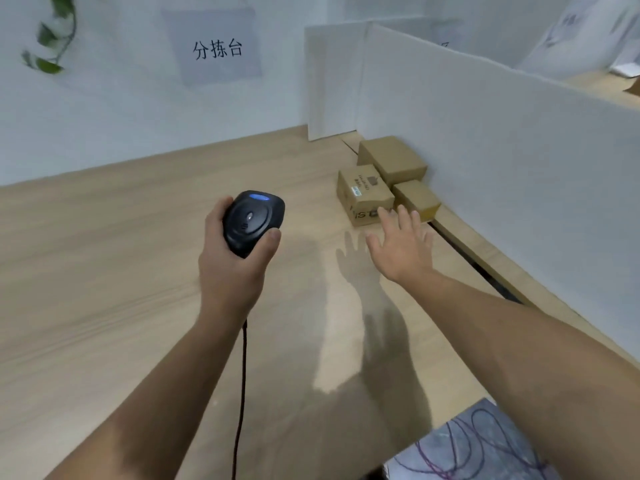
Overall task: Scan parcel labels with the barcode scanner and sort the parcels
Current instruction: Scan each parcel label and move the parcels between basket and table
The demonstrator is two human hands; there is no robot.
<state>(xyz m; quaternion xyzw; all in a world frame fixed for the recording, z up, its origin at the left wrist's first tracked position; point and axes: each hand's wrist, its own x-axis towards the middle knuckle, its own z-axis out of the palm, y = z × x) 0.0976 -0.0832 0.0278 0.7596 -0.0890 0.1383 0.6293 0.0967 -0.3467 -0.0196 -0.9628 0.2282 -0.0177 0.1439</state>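
My left hand (232,258) grips a black barcode scanner (253,221) with a blue light on top, held above the wooden table (104,258); its cord hangs down along my forearm. Three brown cardboard parcels stand together at the right by a white partition: a labelled one (363,192) in front, a small one (417,198) to its right, and a larger one (393,160) behind. My right hand (401,247) hovers with fingers spread, its fingertips just in front of the labelled parcel and apart from it.
A white partition wall (502,161) runs along the right side, with a dark gap (478,265) at its foot. A paper sign (216,46) hangs on the back wall, plant leaves (52,36) at top left. Patterned fabric (478,445) shows at bottom right.
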